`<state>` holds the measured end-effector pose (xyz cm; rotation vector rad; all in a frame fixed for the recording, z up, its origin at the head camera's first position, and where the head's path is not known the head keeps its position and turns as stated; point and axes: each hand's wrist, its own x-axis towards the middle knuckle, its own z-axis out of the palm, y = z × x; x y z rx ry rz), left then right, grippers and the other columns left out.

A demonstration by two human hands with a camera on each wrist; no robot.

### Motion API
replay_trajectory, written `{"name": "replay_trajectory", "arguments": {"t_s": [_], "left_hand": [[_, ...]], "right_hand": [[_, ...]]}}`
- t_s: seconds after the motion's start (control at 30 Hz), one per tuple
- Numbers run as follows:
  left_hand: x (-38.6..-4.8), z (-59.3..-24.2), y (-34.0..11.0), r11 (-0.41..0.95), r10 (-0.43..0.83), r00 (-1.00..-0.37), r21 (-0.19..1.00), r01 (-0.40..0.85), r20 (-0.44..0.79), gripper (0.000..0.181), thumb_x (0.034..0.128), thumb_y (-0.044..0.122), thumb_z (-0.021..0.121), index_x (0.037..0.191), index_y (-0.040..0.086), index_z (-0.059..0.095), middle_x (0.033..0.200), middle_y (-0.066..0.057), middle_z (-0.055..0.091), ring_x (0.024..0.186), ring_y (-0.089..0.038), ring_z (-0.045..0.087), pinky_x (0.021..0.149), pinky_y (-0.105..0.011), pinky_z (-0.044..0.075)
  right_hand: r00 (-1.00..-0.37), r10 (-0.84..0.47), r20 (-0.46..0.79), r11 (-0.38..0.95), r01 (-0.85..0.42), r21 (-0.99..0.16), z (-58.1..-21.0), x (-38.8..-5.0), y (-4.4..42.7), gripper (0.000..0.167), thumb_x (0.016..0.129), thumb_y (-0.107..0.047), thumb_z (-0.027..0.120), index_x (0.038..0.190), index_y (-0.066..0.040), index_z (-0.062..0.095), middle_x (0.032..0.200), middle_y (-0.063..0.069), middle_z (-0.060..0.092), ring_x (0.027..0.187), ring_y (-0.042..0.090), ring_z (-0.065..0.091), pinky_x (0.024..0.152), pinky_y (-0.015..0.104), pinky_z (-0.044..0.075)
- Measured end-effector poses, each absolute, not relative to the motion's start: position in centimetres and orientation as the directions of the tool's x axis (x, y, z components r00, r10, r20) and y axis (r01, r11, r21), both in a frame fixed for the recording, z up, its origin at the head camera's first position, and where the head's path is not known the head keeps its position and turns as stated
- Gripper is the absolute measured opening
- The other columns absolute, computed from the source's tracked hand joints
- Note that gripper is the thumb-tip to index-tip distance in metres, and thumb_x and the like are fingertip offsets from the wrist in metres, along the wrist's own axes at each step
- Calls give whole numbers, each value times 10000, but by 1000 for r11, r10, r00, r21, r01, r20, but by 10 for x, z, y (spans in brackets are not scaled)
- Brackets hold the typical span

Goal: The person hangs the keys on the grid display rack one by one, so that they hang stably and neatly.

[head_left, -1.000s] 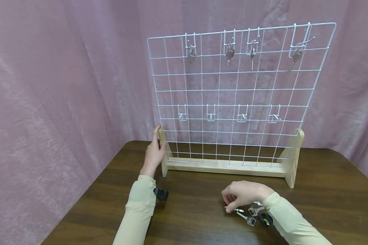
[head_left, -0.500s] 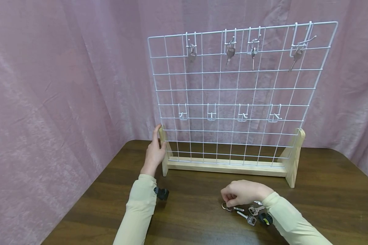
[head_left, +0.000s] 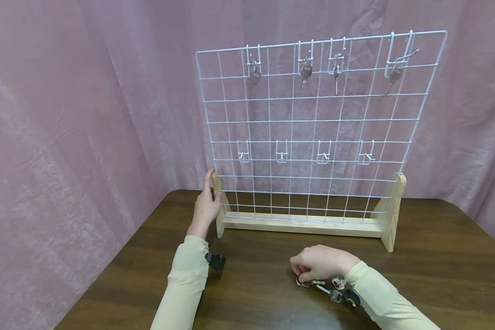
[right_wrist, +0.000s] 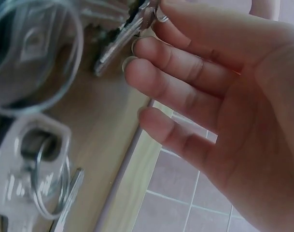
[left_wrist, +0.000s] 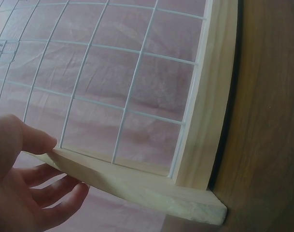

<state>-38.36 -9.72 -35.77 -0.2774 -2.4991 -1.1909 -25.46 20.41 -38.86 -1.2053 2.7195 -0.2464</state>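
Note:
My left hand [head_left: 206, 208] grips the left wooden upright [head_left: 220, 225] of a white wire grid stand. In the left wrist view, its thumb [left_wrist: 38, 141] lies on one side of the wood and the fingers on the other. Low over the table, my right hand [head_left: 323, 262] pinches a key [head_left: 318, 283] by its ring [head_left: 301, 283]. The right wrist view has that key [right_wrist: 120, 42] at the thumb and index fingertips, partly hidden, with the other fingers loosely bent. Beside the hand lie more keys [head_left: 335, 296], some with metal rings [right_wrist: 50, 212].
Several keys [head_left: 306, 71] hang from hooks along the top of the grid [head_left: 293, 121]. A lower row of hooks [head_left: 282, 157] carries no keys. The stand's wooden base [head_left: 297, 226] rests on the brown table [head_left: 251, 288]. A pink curtain [head_left: 86, 137] hangs behind.
My right hand has shifted slightly left and uncovered more of the neighbouring keys. The ring at its fingertips shows more than a second ago. My left hand stays on the upright.

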Motion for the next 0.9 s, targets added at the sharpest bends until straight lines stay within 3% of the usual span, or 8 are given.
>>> {"name": "replay_trajectory", "arguments": {"t_s": [0.4,0.73,0.9], "left_hand": [[-387,-359,-98,628,29,-921,709,319,388,695,980,126,496,1511,396,138,1199,-229,640,930,-387,667,754,-473,538],[-387,-358,-97,628,25,-922,711,315,386,689,976,123,496,1509,386,148,1224,-231,634,969,-388,663,784,-487,535],[-386,-358,-97,634,26,-925,709,308,379,690,983,127,491,1511,395,138,1204,-226,638,920,-379,665,744,-464,538]], "right_hand": [[-650,-759,-34,645,-744,-175,-379,-254,209,191,820,-137,662,722,-224,523,618,-195,437,557,-76,372,523,132,329],[-667,-717,202,647,-745,-163,-346,-259,240,218,841,-108,650,742,-226,496,621,-191,415,568,-83,358,523,136,321],[-661,-641,389,685,-722,-99,-334,-258,251,200,853,-110,673,784,-240,538,654,-206,476,594,-88,395,541,144,355]]}}
